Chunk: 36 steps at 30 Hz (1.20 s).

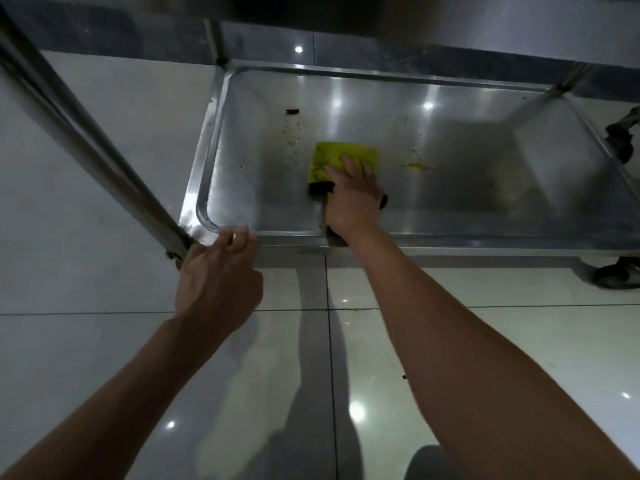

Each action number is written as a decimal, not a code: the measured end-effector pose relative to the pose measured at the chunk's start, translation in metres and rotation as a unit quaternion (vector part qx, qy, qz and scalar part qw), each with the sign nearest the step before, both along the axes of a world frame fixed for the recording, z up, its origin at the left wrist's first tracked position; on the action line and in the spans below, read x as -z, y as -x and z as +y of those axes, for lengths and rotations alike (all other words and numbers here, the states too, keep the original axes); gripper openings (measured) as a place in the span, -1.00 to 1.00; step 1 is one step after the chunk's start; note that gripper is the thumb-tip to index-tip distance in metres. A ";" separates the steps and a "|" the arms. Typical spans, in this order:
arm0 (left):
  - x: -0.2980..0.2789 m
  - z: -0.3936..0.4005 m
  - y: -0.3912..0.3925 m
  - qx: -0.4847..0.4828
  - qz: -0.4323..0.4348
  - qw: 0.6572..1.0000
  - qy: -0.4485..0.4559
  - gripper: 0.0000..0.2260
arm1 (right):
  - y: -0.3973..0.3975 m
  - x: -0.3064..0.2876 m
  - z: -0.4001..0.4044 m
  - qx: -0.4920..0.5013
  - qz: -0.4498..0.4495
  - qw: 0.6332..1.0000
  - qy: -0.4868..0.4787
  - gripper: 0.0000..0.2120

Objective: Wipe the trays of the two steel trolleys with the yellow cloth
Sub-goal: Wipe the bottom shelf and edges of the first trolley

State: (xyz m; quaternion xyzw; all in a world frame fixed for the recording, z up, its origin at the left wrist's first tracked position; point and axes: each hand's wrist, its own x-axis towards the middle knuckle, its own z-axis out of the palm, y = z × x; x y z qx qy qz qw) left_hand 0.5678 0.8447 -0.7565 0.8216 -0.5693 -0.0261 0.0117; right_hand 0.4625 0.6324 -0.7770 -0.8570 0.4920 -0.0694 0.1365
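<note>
1. A dark brown scrap (293, 111) is seen beyond the grip and to its left.
2. Fine crumbs (292, 136) are scattered below that scrap, left of the grip.
3. A yellow smear (419, 165) is seen just right of the grip.
4. Glossy pale floor tiles (104, 341) are laid nearer than the grip, and a small dark speck (403, 377) is found on them.

Floor: glossy pale grey square tiles (104, 188) with thin dark grout lines, reflecting round ceiling-light spots (356, 411). Dim lighting overall. Dark shadows across the tiles. Small dark speck (403, 377) on the floor.
</note>
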 end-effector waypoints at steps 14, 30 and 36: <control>0.009 0.007 -0.014 0.008 -0.009 1.000 -0.009 -0.48 | -0.106 0.009 0.044 -0.199 -0.041 0.979 0.011 -0.53; 0.001 -0.002 0.002 0.010 -0.010 0.998 0.055 -0.53 | 0.143 0.009 -0.118 0.107 0.015 0.993 0.037 -0.55; 0.003 -0.008 0.000 0.020 -0.039 0.999 0.032 -0.56 | 0.134 0.006 -0.113 0.137 0.027 0.989 0.045 -0.55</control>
